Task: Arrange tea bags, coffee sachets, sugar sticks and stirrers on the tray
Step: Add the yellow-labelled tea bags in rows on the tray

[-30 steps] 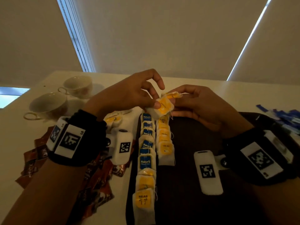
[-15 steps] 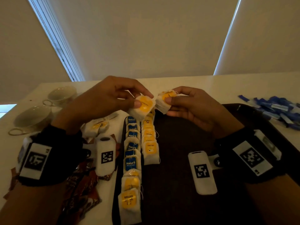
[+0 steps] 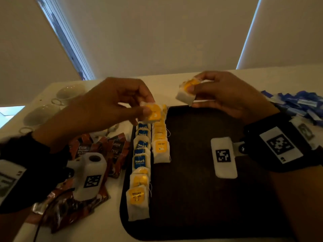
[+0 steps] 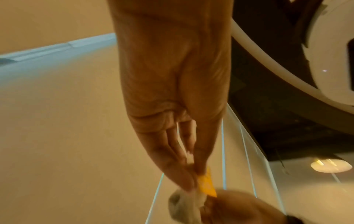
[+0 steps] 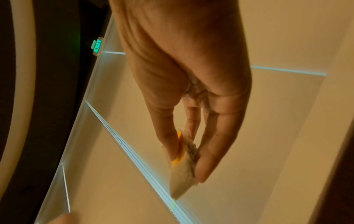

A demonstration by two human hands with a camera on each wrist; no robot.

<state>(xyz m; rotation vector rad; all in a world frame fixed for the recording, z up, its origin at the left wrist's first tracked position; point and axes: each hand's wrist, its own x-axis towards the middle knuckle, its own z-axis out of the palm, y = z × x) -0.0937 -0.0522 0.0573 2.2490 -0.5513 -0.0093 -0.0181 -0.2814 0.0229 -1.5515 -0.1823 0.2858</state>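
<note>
A white paper tea bag with an orange tag (image 3: pixel 153 114) hangs pinched between thumb and fingertips of the left hand (image 3: pixel 104 109), right over the far end of the second row of orange-tagged tea bags (image 3: pixel 160 142), likely so it can drop in as that row's next piece. A second white tea bag with an orange tag (image 3: pixel 187 92) is pinched in the right hand (image 3: pixel 225 95), raised above the far edge of the dark brown rectangular tray (image 3: pixel 209 189), seemingly held in reserve. Below the left hand, the first row of blue- and orange-tagged tea bags (image 3: pixel 140 165) runs overlapped along the tray's left edge, which keeps each tag readable. Left of that hand, brown coffee sachets (image 3: pixel 97 151) lie loose on the pale surface (image 3: pixel 113 220), and two white cups (image 3: pixel 42 114) stand beyond. Right of the right hand lies a heap of blue sugar sticks (image 3: pixel 300 103), not yet arranged.
</note>
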